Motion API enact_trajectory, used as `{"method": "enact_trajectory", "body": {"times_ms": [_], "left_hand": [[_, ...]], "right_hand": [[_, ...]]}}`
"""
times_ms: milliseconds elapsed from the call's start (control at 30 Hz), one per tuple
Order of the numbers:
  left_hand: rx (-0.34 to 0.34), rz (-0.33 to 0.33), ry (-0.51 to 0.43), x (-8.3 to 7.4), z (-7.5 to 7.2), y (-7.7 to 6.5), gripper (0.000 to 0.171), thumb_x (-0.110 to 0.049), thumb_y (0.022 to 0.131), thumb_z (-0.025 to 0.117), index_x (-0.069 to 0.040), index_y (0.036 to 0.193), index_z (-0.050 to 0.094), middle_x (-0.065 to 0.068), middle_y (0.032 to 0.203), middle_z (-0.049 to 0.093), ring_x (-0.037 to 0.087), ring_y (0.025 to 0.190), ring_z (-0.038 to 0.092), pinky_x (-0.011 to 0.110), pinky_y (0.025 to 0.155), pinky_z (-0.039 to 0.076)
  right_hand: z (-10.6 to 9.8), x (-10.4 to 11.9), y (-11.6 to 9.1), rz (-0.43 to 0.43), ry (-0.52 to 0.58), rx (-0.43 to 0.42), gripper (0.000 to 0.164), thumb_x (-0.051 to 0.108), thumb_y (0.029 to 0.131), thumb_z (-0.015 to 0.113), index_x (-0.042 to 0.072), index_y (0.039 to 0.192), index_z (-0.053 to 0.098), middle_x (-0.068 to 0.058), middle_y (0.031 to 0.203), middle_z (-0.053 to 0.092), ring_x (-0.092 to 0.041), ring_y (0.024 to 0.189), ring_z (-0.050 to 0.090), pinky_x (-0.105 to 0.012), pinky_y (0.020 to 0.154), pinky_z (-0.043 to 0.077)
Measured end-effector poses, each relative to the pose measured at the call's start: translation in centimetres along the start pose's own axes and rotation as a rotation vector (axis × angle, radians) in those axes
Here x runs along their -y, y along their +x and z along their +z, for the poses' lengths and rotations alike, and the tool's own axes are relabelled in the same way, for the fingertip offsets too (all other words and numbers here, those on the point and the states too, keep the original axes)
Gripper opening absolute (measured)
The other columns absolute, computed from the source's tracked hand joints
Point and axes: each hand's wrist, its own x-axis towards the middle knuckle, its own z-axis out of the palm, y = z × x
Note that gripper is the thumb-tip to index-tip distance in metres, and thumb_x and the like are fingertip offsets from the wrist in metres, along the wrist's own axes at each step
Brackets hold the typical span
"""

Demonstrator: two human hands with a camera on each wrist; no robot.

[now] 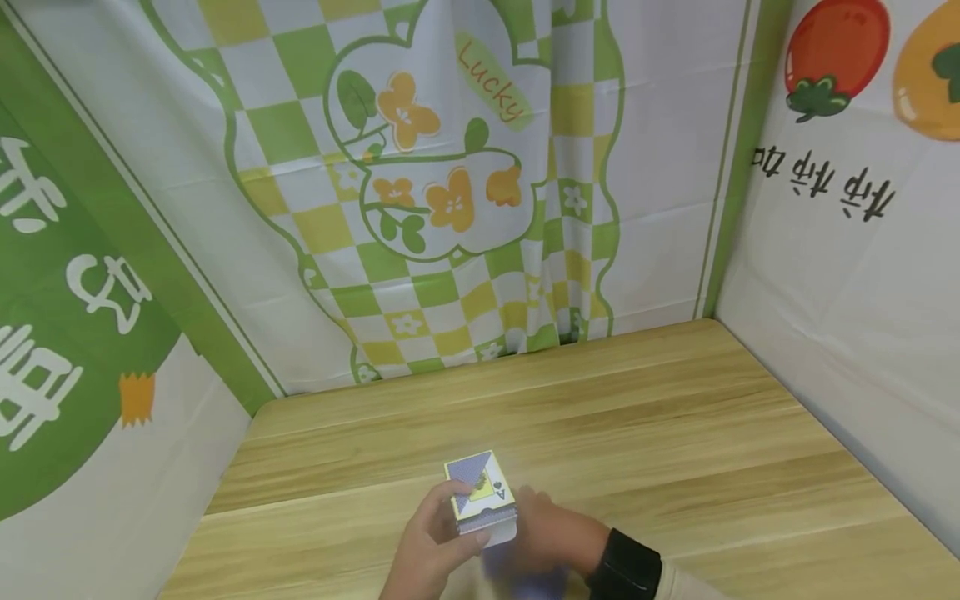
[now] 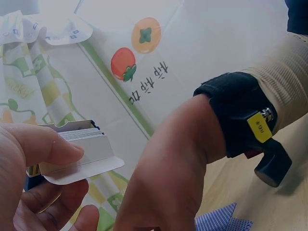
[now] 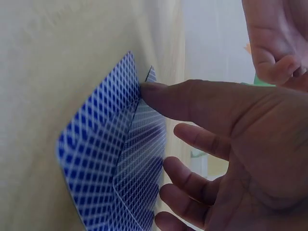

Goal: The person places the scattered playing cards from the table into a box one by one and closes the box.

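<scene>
My left hand (image 1: 435, 540) grips a small playing-card box (image 1: 489, 500) with a blue, white and yellow face marked with an ace. In the left wrist view the box's white end flap (image 2: 96, 168) hangs open, and the edges of a stack of cards (image 2: 89, 134) show inside. Low beside the box is my right hand (image 1: 553, 533), blurred in the head view. It holds several blue-checked playing cards (image 3: 103, 163), spread unevenly, with the thumb on their near edge and the fingertips along the side. Part of these cards is hidden by the hand.
A wood-grain table (image 1: 600, 408) lies under both hands. Behind it hangs a green-and-yellow checked curtain (image 1: 435, 292), with printed cloth walls (image 1: 832, 275) on either side. A black wrist strap (image 1: 626, 567) with a camera sits on the right wrist.
</scene>
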Motion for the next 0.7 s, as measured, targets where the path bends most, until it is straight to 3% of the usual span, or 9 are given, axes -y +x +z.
{"method": "enact_trajectory", "body": {"times_ms": [167, 233, 333, 433, 500, 567, 700], "left_hand": [[-0.003, 0.000, -0.023, 0.2, -0.1, 0.0, 0.051, 0.006, 0.083, 0.071, -0.005, 0.128, 0.049, 0.025, 0.125, 0.061, 0.026, 0.107, 0.067, 0.040, 0.086, 0.059], [-0.001, 0.002, -0.031, 0.2, -0.1, 0.0, 0.051, 0.007, 0.084, 0.071, -0.005, 0.128, 0.049, 0.025, 0.127, 0.060, 0.026, 0.109, 0.067, 0.040, 0.087, 0.058], [0.000, 0.000, -0.031, 0.1, -0.2, 0.0, 0.052, 0.007, 0.084, 0.071, -0.002, 0.129, 0.048, 0.026, 0.128, 0.059, 0.027, 0.110, 0.066, 0.039, 0.088, 0.058], [-0.001, -0.014, -0.018, 0.0, -0.2, 0.0, 0.053, 0.004, 0.084, 0.071, 0.000, 0.131, 0.046, 0.026, 0.130, 0.059, 0.029, 0.111, 0.065, 0.038, 0.087, 0.058], [-0.003, -0.034, -0.005, -0.1, -0.2, 0.0, 0.055, 0.002, 0.085, 0.072, -0.001, 0.133, 0.046, 0.026, 0.131, 0.058, 0.031, 0.112, 0.064, 0.038, 0.087, 0.058], [-0.002, -0.052, 0.008, -0.1, -0.3, 0.0, 0.055, 0.000, 0.085, 0.072, -0.001, 0.134, 0.046, 0.027, 0.133, 0.057, 0.033, 0.113, 0.064, 0.037, 0.088, 0.058], [-0.002, -0.067, 0.027, -0.1, -0.3, 0.0, 0.056, -0.001, 0.085, 0.072, -0.002, 0.135, 0.046, 0.028, 0.134, 0.057, 0.035, 0.114, 0.063, 0.037, 0.087, 0.058]], "right_hand": [[0.1, -0.2, -0.9, -0.048, -0.134, 0.038, 0.067, 0.033, 0.065, 0.089, 0.013, 0.124, 0.064, -0.004, 0.105, 0.057, -0.015, 0.091, 0.052, -0.042, 0.090, 0.048], [0.2, -0.5, -1.2, -0.107, -0.191, 0.041, 0.076, 0.032, 0.064, 0.090, 0.012, 0.130, 0.060, -0.002, 0.110, 0.058, -0.011, 0.093, 0.053, -0.037, 0.091, 0.048], [0.6, -1.1, -1.6, -0.211, -0.285, -0.005, 0.072, 0.036, 0.062, 0.091, 0.015, 0.125, 0.063, 0.004, 0.106, 0.057, -0.007, 0.089, 0.050, -0.027, 0.078, 0.045], [0.8, -1.7, -2.1, -0.274, -0.321, -0.067, 0.052, 0.035, 0.060, 0.091, 0.017, 0.104, 0.069, 0.010, 0.096, 0.051, -0.004, 0.082, 0.043, -0.021, 0.068, 0.038], [0.7, -2.2, -2.6, -0.301, -0.310, -0.096, 0.045, 0.033, 0.061, 0.091, 0.018, 0.097, 0.068, 0.012, 0.092, 0.048, -0.003, 0.081, 0.042, -0.019, 0.068, 0.037], [0.4, -2.7, -3.2, -0.318, -0.252, -0.104, 0.044, 0.027, 0.065, 0.090, 0.020, 0.102, 0.067, 0.015, 0.092, 0.050, -0.001, 0.082, 0.044, -0.018, 0.069, 0.040], [-0.5, -3.6, -4.4, -0.273, -0.031, -0.049, 0.062, 0.014, 0.081, 0.081, 0.026, 0.136, 0.056, 0.017, 0.109, 0.060, 0.001, 0.093, 0.052, -0.020, 0.078, 0.046]]}}
